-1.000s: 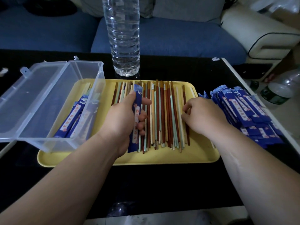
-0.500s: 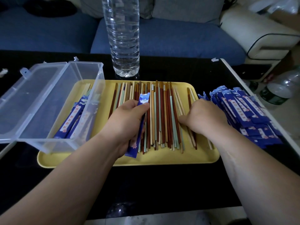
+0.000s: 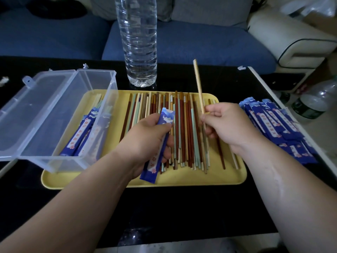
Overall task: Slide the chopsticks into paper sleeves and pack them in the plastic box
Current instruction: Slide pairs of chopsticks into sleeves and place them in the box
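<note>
We judge the job to be at an early stage. Our left hand curls round one blue paper sleeve over the middle of the yellow tray, with the sleeve's mouth pointing toward the tray's far edge. Our right hand, over the tray's right part, pinches a pale chopstick near its lower end, and the rest rises past the tray's far edge. We cannot tell whether it is one stick or a pair. It is not yet in the sleeve.

The clear plastic box, lid open, sits on the tray's left end and holds only a few sleeved pairs. A wide row of loose chopsticks lies across the tray. A thick pile of empty sleeves waits on the counter just right of the tray, so most of the work lies ahead.
</note>
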